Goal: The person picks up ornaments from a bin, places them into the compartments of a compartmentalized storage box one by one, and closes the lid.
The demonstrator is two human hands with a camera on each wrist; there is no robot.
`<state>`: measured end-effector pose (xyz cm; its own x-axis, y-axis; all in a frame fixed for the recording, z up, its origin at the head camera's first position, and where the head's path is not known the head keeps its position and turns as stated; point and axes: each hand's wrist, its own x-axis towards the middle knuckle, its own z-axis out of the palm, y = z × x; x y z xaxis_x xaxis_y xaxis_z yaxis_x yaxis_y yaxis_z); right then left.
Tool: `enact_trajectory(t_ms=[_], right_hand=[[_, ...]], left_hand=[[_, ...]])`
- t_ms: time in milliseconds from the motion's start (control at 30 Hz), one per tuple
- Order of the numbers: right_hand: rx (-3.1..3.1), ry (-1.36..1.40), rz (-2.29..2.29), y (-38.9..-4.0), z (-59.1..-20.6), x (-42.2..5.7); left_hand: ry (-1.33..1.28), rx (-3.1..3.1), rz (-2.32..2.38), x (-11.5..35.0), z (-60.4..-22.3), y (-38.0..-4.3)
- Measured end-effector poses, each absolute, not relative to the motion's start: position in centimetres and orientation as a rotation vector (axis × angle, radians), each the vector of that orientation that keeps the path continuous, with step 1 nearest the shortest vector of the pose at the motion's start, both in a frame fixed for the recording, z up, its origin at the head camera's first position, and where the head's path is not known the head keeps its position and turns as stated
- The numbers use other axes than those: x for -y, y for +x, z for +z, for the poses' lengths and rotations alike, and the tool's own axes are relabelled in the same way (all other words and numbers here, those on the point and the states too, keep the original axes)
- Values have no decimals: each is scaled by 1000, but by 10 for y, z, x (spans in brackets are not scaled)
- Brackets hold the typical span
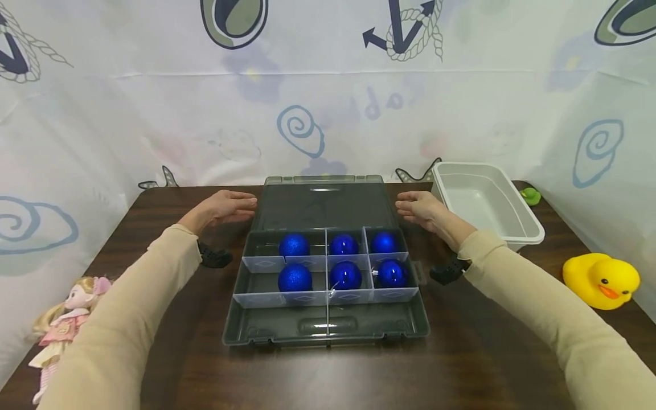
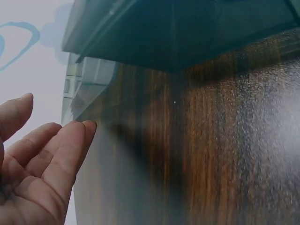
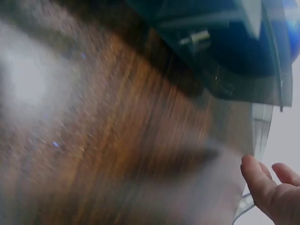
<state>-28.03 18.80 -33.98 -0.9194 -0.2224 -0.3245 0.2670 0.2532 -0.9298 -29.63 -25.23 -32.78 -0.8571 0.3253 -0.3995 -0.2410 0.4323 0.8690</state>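
Note:
A grey see-through compartment box (image 1: pixel 277 330) lies in the middle of the table, its lid (image 1: pixel 325 206) folded back flat toward the wall. Blue balls fill the back and middle rows, such as a glittery ball (image 1: pixel 295 278) and a shiny ball (image 1: pixel 345 275); the front row holds none. Beside the lid's left edge is my left hand (image 1: pixel 222 208), fingers extended and apart from it. My right hand (image 1: pixel 422 212) is at the lid's right edge, likewise with extended fingers and nothing held. Both wrist views show loosely bent fingers near the box side.
A white plastic basin (image 1: pixel 530 230) stands at the back right with a small green toy (image 1: pixel 531 196) behind it. A yellow rubber duck (image 1: pixel 601 281) sits at the right edge. On the left lies a doll (image 1: pixel 64 330) in pink. A printed curtain (image 1: pixel 328 91) hangs behind the table.

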Motion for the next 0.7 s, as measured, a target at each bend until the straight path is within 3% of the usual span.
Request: enact_trajectory(t_ms=[467,700], right_hand=[[-2227,171,-1526,-290,-322,-164],[-2305,104,-1722,-300,-328,-174]], left_hand=[[-11,-2164,1495,243,-333,-302],[-54,-2189,1685,240,-322,-301]])
